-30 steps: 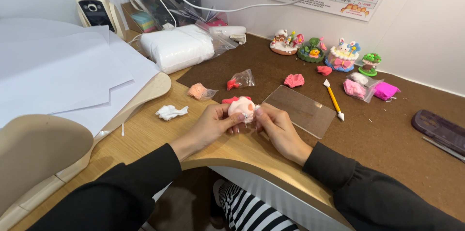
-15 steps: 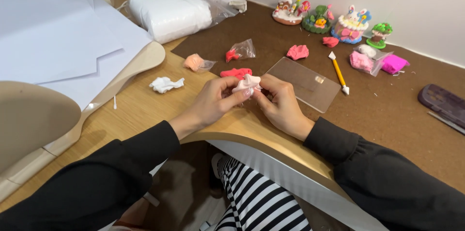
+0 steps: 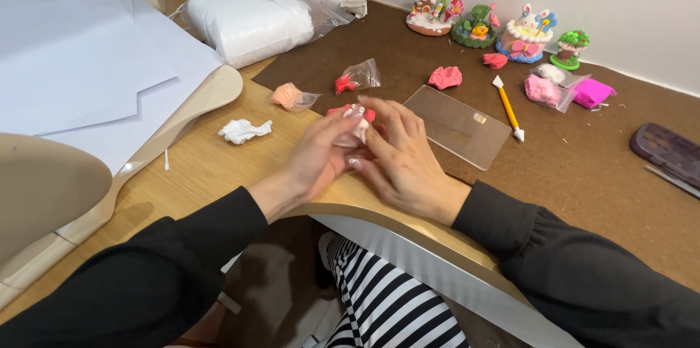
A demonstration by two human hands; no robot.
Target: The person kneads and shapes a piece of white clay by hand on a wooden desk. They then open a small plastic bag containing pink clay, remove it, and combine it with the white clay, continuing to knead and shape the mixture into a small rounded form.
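From the head camera, both hands meet near the front edge of the desk [image 3: 219, 165]. The left hand [image 3: 321, 155] and the right hand [image 3: 397, 155] are curled together around a small pale pink clay piece [image 3: 348, 135], fingers closed on it from both sides, so most of it is hidden. Shaping something this soft likely goes best with light fingertip pressure, turning the piece rather than squeezing it flat.

A red clay bit [image 3: 344, 109] lies touching the far side of the hands. Just right sits a clear plastic sheet [image 3: 457, 125], then a yellow modelling tool [image 3: 508, 109]. A white clay scrap [image 3: 244, 130] lies to the left, bagged clay farther back, finished clay figurines [image 3: 503, 27] along the back edge. Nothing crowds the hands closely.
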